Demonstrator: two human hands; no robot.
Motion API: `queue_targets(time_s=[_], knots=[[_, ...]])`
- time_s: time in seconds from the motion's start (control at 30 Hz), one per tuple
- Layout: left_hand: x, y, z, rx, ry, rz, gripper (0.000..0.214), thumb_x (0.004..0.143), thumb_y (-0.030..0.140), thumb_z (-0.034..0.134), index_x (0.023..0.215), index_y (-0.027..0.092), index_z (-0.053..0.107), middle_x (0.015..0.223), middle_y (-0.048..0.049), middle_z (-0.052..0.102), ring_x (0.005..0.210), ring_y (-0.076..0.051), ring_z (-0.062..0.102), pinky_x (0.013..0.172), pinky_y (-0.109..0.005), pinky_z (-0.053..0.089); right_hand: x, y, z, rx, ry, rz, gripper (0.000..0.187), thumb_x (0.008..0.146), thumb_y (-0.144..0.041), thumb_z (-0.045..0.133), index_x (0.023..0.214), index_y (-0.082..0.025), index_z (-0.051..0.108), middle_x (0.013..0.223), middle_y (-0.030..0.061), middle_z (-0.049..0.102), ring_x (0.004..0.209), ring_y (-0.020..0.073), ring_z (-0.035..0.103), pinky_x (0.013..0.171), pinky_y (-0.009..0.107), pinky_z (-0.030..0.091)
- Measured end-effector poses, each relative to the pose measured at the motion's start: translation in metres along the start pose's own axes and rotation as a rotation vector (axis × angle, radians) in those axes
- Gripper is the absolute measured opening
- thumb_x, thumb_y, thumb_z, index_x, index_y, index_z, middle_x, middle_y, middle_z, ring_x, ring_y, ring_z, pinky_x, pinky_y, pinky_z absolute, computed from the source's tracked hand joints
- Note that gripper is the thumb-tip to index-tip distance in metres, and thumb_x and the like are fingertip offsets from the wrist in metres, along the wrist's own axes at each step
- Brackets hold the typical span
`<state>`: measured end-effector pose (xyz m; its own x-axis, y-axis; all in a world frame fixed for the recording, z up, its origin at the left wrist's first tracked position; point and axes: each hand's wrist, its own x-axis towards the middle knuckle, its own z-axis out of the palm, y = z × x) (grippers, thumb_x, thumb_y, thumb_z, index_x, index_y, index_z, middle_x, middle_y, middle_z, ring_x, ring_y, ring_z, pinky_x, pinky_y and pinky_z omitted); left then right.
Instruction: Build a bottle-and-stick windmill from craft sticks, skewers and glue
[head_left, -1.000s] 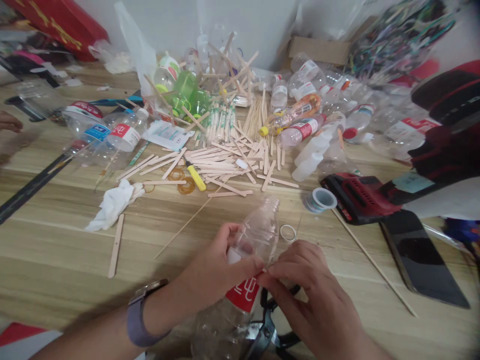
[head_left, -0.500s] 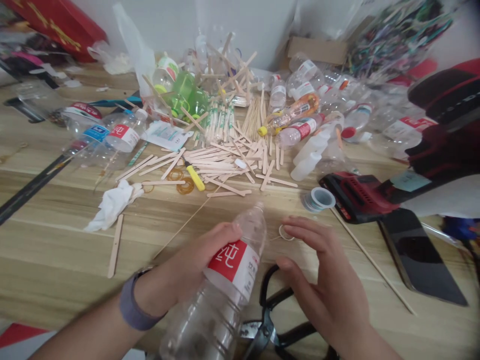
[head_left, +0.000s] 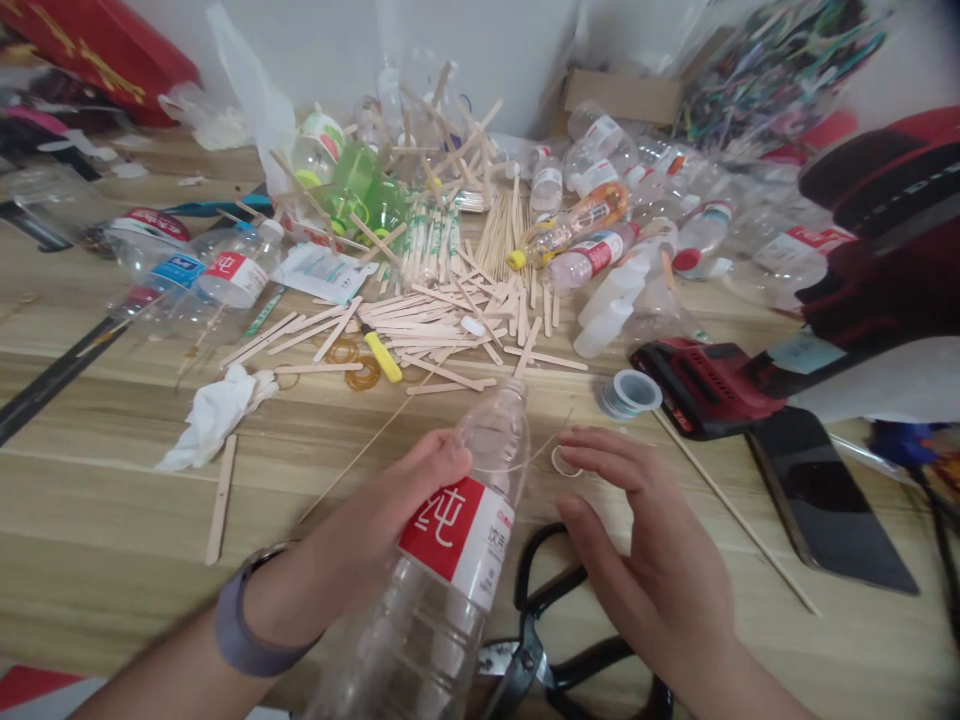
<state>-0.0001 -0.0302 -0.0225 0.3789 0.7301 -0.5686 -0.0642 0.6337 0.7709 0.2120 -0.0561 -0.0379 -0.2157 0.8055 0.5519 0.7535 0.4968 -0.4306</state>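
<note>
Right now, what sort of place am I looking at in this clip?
Probably an indoor craft or DIY workbench: a light wooden table strewn with flat wooden craft sticks, a heap of empty clear plastic bottles, a red-and-black power tool, plus black-handled scissors.

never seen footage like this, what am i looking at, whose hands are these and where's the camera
There is no machine here: these are a person's two bare hands, seen from a camera worn on the head, looking forward and down. The left hand grips a clear plastic bottle with a red label, its neck pointing away. The right hand is open beside it, holding nothing, above black scissors. On the wooden table lie a heap of wooden craft sticks, more empty bottles, a red power tool, a dark phone and a crumpled white tissue.
</note>
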Motion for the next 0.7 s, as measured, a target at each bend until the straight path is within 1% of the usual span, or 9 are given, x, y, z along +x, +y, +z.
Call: queue_targets(time_s=[0.1, 0.17, 0.23, 0.33, 0.4, 0.5, 0.6, 0.7], knots=[[0.003, 0.001, 0.004, -0.039, 0.011, 0.0, 0.032, 0.084, 0.046, 0.062, 0.105, 0.021, 0.06, 0.089, -0.0005, 0.066, 0.078, -0.016, 0.063, 0.072, -0.027, 0.05, -0.001, 0.001, 0.004, 0.0, -0.003, 0.015, 0.02, 0.094, -0.02, 0.053, 0.113, -0.023, 0.053, 0.11, 0.0102, 0.066, 0.106, 0.0254, 0.063, 0.089, 0.043, 0.052], [0.005, -0.001, 0.005, -0.055, -0.014, -0.033, 0.036, 0.084, 0.045, 0.063, 0.111, 0.021, 0.056, 0.088, -0.0004, 0.066, 0.078, -0.016, 0.063, 0.072, -0.027, 0.049, -0.002, 0.004, 0.007, 0.001, -0.038, 0.036, 0.02, 0.094, -0.021, 0.053, 0.114, -0.022, 0.054, 0.114, 0.0109, 0.065, 0.109, 0.0249, 0.062, 0.09, 0.042, 0.052], [0.007, -0.004, 0.005, -0.03, -0.042, -0.051, 0.043, 0.085, 0.045, 0.063, 0.119, 0.022, 0.051, 0.087, 0.0001, 0.066, 0.077, -0.016, 0.063, 0.071, -0.027, 0.047, -0.004, 0.007, 0.011, 0.012, -0.098, 0.06, 0.022, 0.094, -0.021, 0.053, 0.116, -0.021, 0.055, 0.115, 0.011, 0.066, 0.109, 0.0251, 0.062, 0.089, 0.043, 0.052], [0.009, -0.007, 0.004, 0.006, -0.049, -0.047, 0.047, 0.086, 0.044, 0.063, 0.124, 0.022, 0.047, 0.087, 0.0001, 0.066, 0.079, -0.017, 0.064, 0.071, -0.027, 0.047, -0.007, 0.011, 0.016, 0.016, -0.175, 0.071, 0.02, 0.094, -0.021, 0.053, 0.113, -0.02, 0.058, 0.106, 0.01, 0.069, 0.103, 0.0267, 0.063, 0.085, 0.045, 0.052], [0.01, -0.008, 0.004, 0.0, -0.041, -0.05, 0.047, 0.086, 0.042, 0.062, 0.125, 0.021, 0.046, 0.088, -0.0007, 0.067, 0.08, -0.018, 0.066, 0.071, -0.028, 0.048, -0.008, 0.013, 0.016, 0.003, -0.19, 0.06, 0.014, 0.093, -0.021, 0.054, 0.105, -0.02, 0.061, 0.097, 0.0086, 0.071, 0.1, 0.0278, 0.064, 0.083, 0.046, 0.052], [0.011, -0.007, 0.005, -0.001, -0.035, -0.046, 0.046, 0.088, 0.041, 0.06, 0.126, 0.021, 0.045, 0.088, -0.0009, 0.068, 0.081, -0.018, 0.067, 0.073, -0.029, 0.049, -0.006, 0.014, 0.016, -0.002, -0.193, 0.032, 0.009, 0.093, -0.021, 0.054, 0.095, -0.021, 0.063, 0.091, 0.0071, 0.072, 0.101, 0.0281, 0.064, 0.084, 0.046, 0.05], [0.011, -0.006, 0.005, 0.017, -0.036, -0.035, 0.046, 0.087, 0.042, 0.06, 0.124, 0.021, 0.046, 0.092, -0.002, 0.069, 0.085, -0.02, 0.068, 0.077, -0.031, 0.049, -0.003, 0.012, 0.014, 0.022, -0.233, 0.004, 0.012, 0.094, -0.018, 0.052, 0.089, -0.022, 0.062, 0.085, 0.0045, 0.072, 0.09, 0.0243, 0.066, 0.086, 0.045, 0.048], [0.012, -0.007, 0.004, 0.057, -0.016, -0.023, 0.045, 0.086, 0.045, 0.061, 0.122, 0.022, 0.047, 0.098, -0.0027, 0.069, 0.091, -0.021, 0.067, 0.081, -0.033, 0.049, -0.001, 0.01, 0.012, 0.06, -0.272, -0.015, 0.015, 0.094, -0.015, 0.051, 0.086, -0.022, 0.06, 0.076, 0.0018, 0.067, 0.076, 0.0202, 0.063, 0.086, 0.044, 0.047]])
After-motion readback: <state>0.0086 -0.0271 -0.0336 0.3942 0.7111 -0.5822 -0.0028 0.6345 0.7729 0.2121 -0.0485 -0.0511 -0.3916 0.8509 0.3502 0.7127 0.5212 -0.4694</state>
